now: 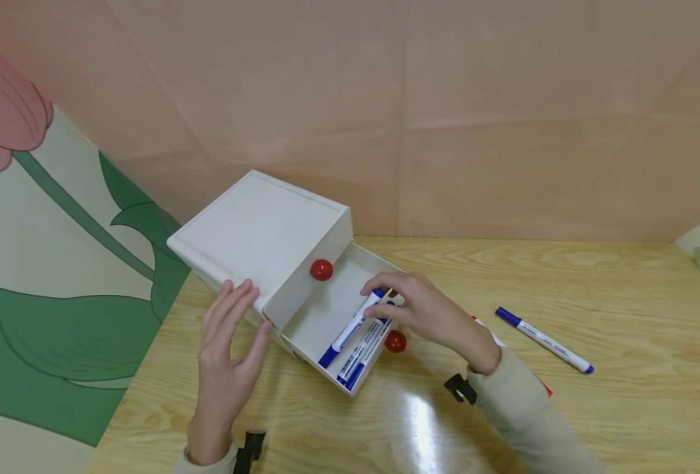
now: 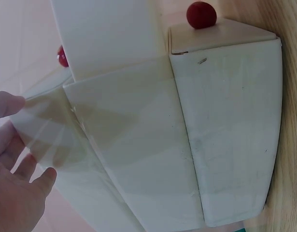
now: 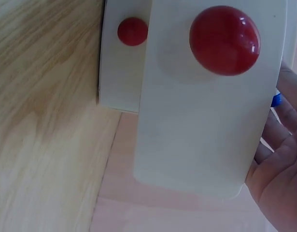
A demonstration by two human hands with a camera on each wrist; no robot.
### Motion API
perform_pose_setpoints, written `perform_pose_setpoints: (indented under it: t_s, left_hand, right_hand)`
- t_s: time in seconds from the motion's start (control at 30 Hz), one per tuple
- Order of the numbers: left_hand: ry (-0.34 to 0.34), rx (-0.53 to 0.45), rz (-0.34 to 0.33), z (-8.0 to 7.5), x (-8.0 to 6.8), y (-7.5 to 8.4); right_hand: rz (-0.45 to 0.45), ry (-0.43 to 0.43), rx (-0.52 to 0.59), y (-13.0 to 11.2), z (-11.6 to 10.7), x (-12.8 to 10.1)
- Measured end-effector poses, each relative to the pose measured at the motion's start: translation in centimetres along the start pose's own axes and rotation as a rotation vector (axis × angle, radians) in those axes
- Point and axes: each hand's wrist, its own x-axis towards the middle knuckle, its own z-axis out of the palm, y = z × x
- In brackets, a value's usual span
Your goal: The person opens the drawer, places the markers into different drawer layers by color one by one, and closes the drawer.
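White drawer (image 1: 326, 308) pulled out, right hand (image 1: 428, 311) pinching a blue-capped marker (image 1: 350, 332), left hand (image 1: 227, 362) spread beside the cabinet (image 1: 261, 227)

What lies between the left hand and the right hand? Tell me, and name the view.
In the head view, the open drawer lies between the left hand and the right hand, with blue-ended markers inside; the right hand pinches one.

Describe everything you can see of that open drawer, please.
The open drawer is whitish and smooth, apparently plastic, with a glossy round red knob on its front. It is the middle of three in the white cabinet, pulled well out above the wooden table. Blue-and-white markers lie inside near the front, where the right hand pinches one; whether that hand touches the drawer is unclear.
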Motion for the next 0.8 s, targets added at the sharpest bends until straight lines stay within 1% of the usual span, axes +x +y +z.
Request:
perform_pose_setpoints:
  t_s: [0.23, 0.47, 0.67, 0.8]
  left_hand:
    - [0.008, 0.001, 0.018, 0.07, 0.02, -0.13]
    - [0.010, -0.001, 0.021, 0.08, -0.01, -0.24]
    - [0.013, -0.023, 0.039, 0.28, 0.01, -0.33]
    - [0.017, -0.031, 0.043, 0.33, 0.02, -0.33]
  right_hand:
    - [0.049, -0.044, -0.056, -0.03, -0.36, 0.30]
    - [0.057, -0.087, -0.105, -0.12, -0.43, 0.65]
    - [0.066, -0.123, -0.101, -0.26, -0.51, 0.78]
    - [0.072, -0.120, -0.112, -0.22, -0.51, 0.73]
